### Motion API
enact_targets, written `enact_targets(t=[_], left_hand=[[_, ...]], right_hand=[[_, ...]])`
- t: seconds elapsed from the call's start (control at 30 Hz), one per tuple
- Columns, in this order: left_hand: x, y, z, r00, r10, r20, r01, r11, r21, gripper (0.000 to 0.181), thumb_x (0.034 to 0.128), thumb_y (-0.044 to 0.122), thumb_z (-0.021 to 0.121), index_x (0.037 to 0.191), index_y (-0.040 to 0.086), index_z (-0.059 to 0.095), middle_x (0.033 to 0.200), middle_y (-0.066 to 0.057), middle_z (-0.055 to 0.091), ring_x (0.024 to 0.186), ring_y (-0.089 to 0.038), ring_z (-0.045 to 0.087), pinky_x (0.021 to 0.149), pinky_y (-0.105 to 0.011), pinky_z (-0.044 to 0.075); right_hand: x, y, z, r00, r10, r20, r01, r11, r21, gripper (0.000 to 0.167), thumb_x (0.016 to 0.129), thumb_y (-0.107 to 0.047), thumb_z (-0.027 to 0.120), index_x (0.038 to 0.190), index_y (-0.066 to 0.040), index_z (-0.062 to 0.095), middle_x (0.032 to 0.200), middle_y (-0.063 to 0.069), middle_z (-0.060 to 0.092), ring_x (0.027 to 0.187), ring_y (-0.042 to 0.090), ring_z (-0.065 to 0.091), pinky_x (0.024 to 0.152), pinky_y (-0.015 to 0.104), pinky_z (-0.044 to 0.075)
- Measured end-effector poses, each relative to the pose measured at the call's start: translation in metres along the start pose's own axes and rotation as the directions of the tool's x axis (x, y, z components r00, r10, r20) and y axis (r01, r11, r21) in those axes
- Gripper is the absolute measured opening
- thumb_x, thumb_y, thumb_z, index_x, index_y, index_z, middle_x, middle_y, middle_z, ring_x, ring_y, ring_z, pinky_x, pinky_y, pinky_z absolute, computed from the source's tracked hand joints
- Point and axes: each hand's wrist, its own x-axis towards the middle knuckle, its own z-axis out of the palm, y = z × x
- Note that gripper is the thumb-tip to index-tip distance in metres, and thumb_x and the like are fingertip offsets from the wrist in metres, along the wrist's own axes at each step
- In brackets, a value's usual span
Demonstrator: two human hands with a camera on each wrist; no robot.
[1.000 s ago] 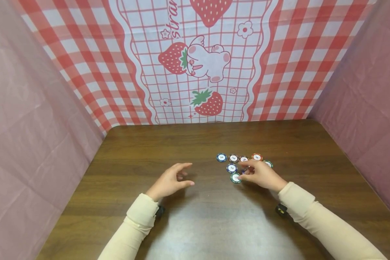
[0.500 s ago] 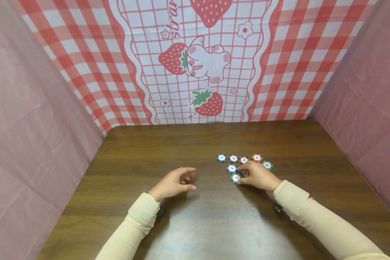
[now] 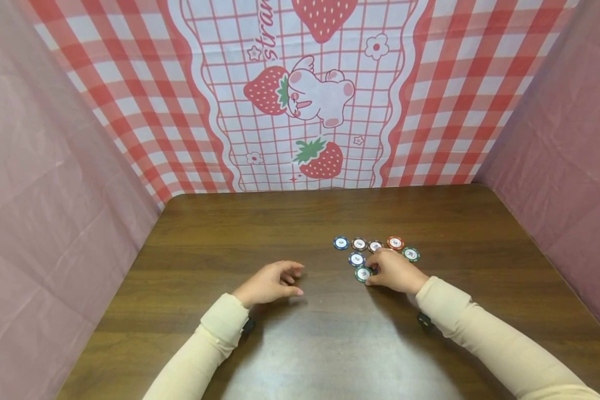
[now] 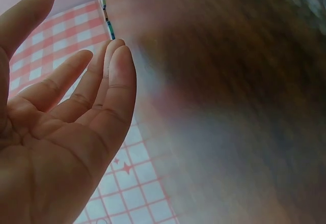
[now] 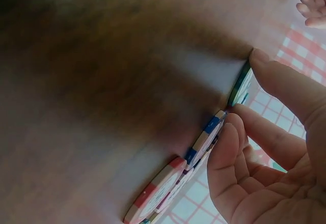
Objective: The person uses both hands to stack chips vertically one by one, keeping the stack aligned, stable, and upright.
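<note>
My right hand (image 3: pixel 395 271) pinches a green-rimmed poker chip (image 3: pixel 363 274) marked 20 by its edges. In the right wrist view, the thumb touches one edge of that green chip (image 5: pixel 241 85) and the index finger the other. The chip lies flat on the table. Just behind it sits a blue chip (image 3: pixel 357 259); another bluish chip (image 3: pixel 376 270) is mostly hidden under my right fingers. My left hand (image 3: pixel 270 283) hovers over the wood to the left, fingers loosely bent, thumb apart, holding nothing.
Behind, a row holds a blue chip (image 3: pixel 341 243), two brown chips (image 3: pixel 359 244) and a red chip (image 3: pixel 395 242). Another green chip (image 3: pixel 410 254) lies at the right. The wooden table (image 3: pixel 220 222) meets a checked strawberry cloth (image 3: pixel 305 111) at its back edge.
My right hand has shifted left and toward me, its fingers coming round the green 20 chip and uncovering the rightmost green one. My left hand has drifted slightly right and toward me.
</note>
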Motion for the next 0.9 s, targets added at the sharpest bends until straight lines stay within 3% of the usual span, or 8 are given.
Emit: enact_targets(t=[0.2, 0.47, 0.73, 0.9], left_hand=[[0.0026, -0.0018, 0.0016, 1.0, -0.004, 0.024, 0.004, 1.0, 0.013, 0.057, 0.0833, 0.018, 0.078, 0.132, 0.0, 0.056, 0.118, -0.014, 0.067, 0.1, -0.021, 0.064, 0.082, -0.021, 0.052], [0.0059, -0.0018, 0.0023, 0.998, 0.008, 0.069, -0.008, 1.0, 0.007, 0.05, 0.0852, 0.017, 0.076, 0.129, 0.0, 0.058, 0.112, -0.011, 0.066, 0.099, -0.019, 0.064, 0.084, -0.022, 0.052], [0.0086, -0.0015, 0.0048, 0.996, 0.016, 0.087, -0.017, 1.0, 0.013, 0.046, 0.0841, 0.014, 0.077, 0.125, -0.002, 0.061, 0.103, -0.008, 0.066, 0.09, -0.011, 0.061, 0.078, -0.018, 0.051], [0.0099, -0.0007, 0.0052, 0.996, 0.008, 0.091, -0.011, 1.0, 0.024, 0.046, 0.0835, 0.015, 0.078, 0.124, -0.001, 0.062, 0.1, -0.006, 0.066, 0.088, -0.01, 0.061, 0.078, -0.018, 0.051]], right_hand=[[0.0021, -0.0009, 0.001, 1.0, -0.006, -0.005, 0.006, 1.0, -0.025, 0.026, 0.071, -0.018, 0.085, 0.09, -0.004, 0.074, 0.077, 0.002, 0.058, 0.07, 0.009, 0.046, 0.063, 0.026, 0.04], [0.0045, 0.0003, 0.0046, 0.999, -0.037, -0.009, 0.037, 0.999, -0.025, 0.019, 0.069, -0.018, 0.085, 0.075, -0.01, 0.069, 0.067, -0.002, 0.053, 0.061, 0.006, 0.04, 0.055, 0.023, 0.034], [0.0058, -0.0013, 0.0047, 1.0, -0.008, -0.012, 0.009, 0.999, 0.039, 0.024, 0.069, -0.018, 0.084, 0.085, -0.006, 0.07, 0.07, -0.003, 0.06, 0.061, 0.003, 0.048, 0.058, 0.021, 0.041], [0.0062, -0.0069, 0.0046, 1.0, -0.008, 0.001, 0.007, 0.989, 0.145, 0.025, 0.072, -0.016, 0.083, 0.09, -0.004, 0.069, 0.074, -0.001, 0.064, 0.063, 0.001, 0.051, 0.059, 0.02, 0.045]])
